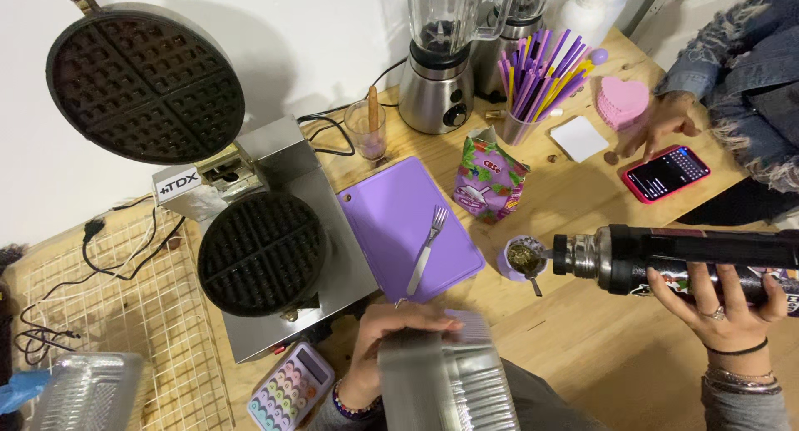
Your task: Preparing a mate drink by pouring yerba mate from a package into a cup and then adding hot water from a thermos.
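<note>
My left hand [384, 348] grips a stack of ribbed foil trays [445, 381] at the bottom middle, blurred by motion. My right hand [717, 302] holds a black and steel flask [666, 258] on its side. Its spout points left, right at the rim of a small purple cup [523, 259] full of green-brown herb, with a metal straw in it. A purple cutting board [391, 223] with a fork [427, 246] lies left of the cup.
An open waffle iron [262, 250] stands at left, a pastel calculator [290, 389] below it. Behind are two blenders [437, 65], a cup of purple straws [533, 86], a purple carton [487, 177] and a glass [366, 130]. Another person's hand [657, 123] rests by a red phone [666, 173].
</note>
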